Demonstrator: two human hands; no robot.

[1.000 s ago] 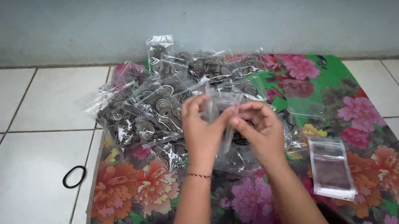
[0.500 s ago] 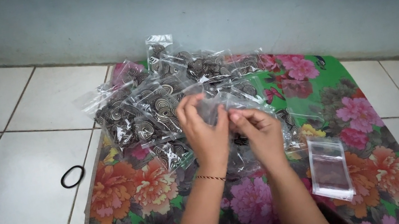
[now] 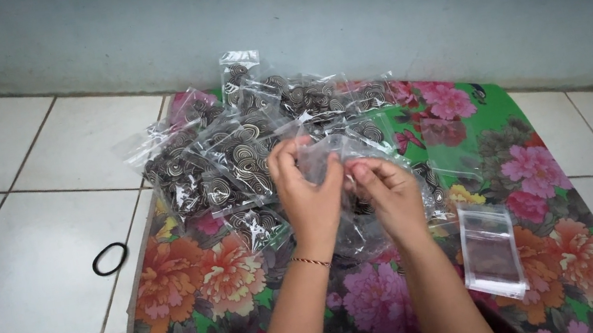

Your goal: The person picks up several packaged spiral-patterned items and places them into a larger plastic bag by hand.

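Observation:
Both my hands meet over a flowered cloth [image 3: 194, 278]. My left hand [image 3: 306, 189] and my right hand [image 3: 390, 192] each pinch the same small clear plastic bag [image 3: 327, 154], held up between them above the cloth. Beyond my fingers lies a heap of several clear bags filled with dark ring-shaped items [image 3: 244, 147]. What is inside the held bag is hard to make out.
A stack of empty clear bags [image 3: 490, 250] lies on the cloth to the right of my right arm. One black ring [image 3: 110, 258] rests on the white floor tiles [image 3: 17, 240] at the left. A grey wall [image 3: 365, 0] runs behind the cloth.
My hands stay together over the cloth, with small finger movements on the clear bag. The left hand has risen slightly over the right.

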